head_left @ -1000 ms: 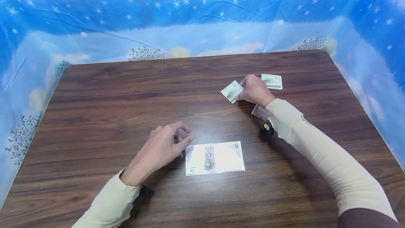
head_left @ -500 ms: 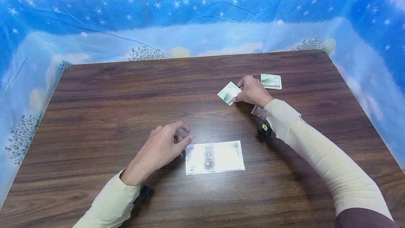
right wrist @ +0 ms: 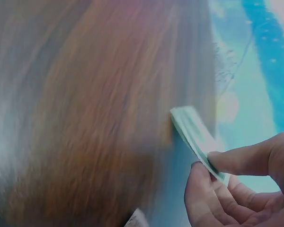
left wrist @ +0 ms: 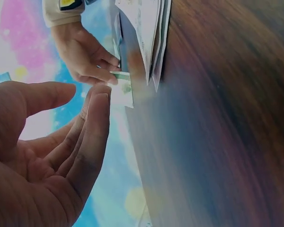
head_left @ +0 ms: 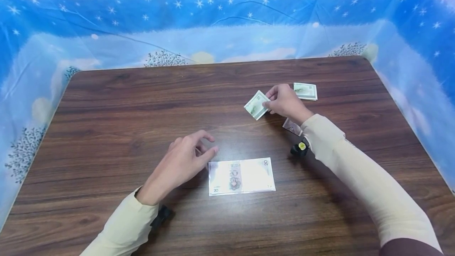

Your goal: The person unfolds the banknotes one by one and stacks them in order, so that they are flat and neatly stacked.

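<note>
My right hand (head_left: 285, 100) pinches a green banknote (head_left: 256, 105), squarish and apparently folded, between thumb and fingers. Layered edges of this note (right wrist: 194, 130) show in the right wrist view, and the thumb lies on its face. Toward the front, a white-looking pile of banknotes (head_left: 254, 176) marked 20 lies flat under a bright glare. My left hand (head_left: 179, 161) hovers at the pile's upper left corner with bent, relaxed fingers and holds nothing. Several loose edges of that pile (left wrist: 149, 35) show in the left wrist view.
Another green banknote stack (head_left: 306, 91) lies just right of my right hand. A purplish-brown banknote (head_left: 292, 126) is partly hidden beneath the right wrist. The brown wooden table (head_left: 124, 110) meets a blue snowflake-patterned cloth (head_left: 227, 15) at its back and sides.
The green banknote in my right hand has shifted slightly left and toward the front, and the thumb has moved onto its face. My left hand has barely moved.
</note>
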Available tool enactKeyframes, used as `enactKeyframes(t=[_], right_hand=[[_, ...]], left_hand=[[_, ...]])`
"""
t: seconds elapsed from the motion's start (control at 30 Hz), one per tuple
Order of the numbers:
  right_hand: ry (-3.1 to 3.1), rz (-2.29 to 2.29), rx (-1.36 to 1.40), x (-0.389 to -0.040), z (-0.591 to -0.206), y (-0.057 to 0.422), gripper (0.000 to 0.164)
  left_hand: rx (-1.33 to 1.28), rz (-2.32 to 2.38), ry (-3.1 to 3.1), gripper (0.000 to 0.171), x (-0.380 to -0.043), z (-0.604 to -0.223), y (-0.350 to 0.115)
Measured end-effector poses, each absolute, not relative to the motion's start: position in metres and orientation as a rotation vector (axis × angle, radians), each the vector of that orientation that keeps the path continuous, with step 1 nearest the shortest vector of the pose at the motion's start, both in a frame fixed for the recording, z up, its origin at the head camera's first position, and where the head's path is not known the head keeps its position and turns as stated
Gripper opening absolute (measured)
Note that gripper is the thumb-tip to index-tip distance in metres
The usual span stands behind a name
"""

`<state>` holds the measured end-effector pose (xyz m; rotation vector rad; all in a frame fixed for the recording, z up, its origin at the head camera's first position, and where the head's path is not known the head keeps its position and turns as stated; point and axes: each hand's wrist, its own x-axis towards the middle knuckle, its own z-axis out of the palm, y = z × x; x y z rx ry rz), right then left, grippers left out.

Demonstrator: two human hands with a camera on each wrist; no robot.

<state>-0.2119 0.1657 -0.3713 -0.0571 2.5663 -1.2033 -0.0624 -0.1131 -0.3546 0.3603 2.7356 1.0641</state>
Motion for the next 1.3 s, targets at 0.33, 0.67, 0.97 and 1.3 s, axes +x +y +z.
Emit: enactKeyframes(t=[0.33, 0.67, 0.97, 1.3], right_hand=[[2.304, -1.522, -0.037, -0.182, -0.353, 0.16, 0.023], [2.169, -1.708, -0.117, -0.144, -0.338, 0.141, 0.024], [2.211, -1.707, -0.306, -0.117, -0.338, 0.128, 0.021], [2.48, -1.462, -0.46, -0.099, -0.344, 0.117, 0.033]], left_hand=[[0.405, 1.446, 2.626, 0.024, -0.067, -0.351, -0.102], [0.312, 1.716, 2.38, 0.029, -0.071, -0.349, -0.076], [0.286, 1.83, 2.293, 0.043, -0.072, -0.354, -0.071], [0.067, 2.007, 2.093, 0.044, -0.074, -0.362, -0.066]])
